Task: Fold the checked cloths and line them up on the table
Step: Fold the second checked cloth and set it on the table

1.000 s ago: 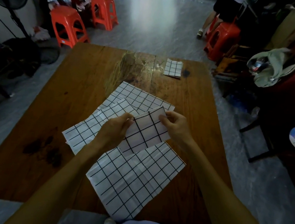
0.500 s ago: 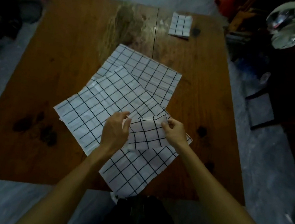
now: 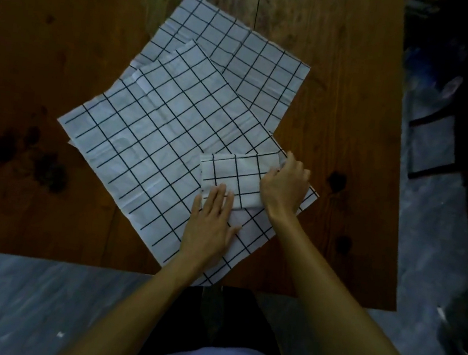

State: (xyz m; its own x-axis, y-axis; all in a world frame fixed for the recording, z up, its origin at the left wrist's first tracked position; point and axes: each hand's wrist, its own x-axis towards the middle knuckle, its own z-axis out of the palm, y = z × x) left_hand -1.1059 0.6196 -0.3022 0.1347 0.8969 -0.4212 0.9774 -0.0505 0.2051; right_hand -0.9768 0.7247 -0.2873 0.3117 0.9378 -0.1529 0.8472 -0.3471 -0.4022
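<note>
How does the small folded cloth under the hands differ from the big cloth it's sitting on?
The folded cloth is a compact, layered rectangle; the big cloth lies spread open in a single layer. The folded cloth shows only a few checks, the big cloth many. The left hand presses flat on the folded cloth and the right hand grips its edge. Both are white with black grid lines.
</note>
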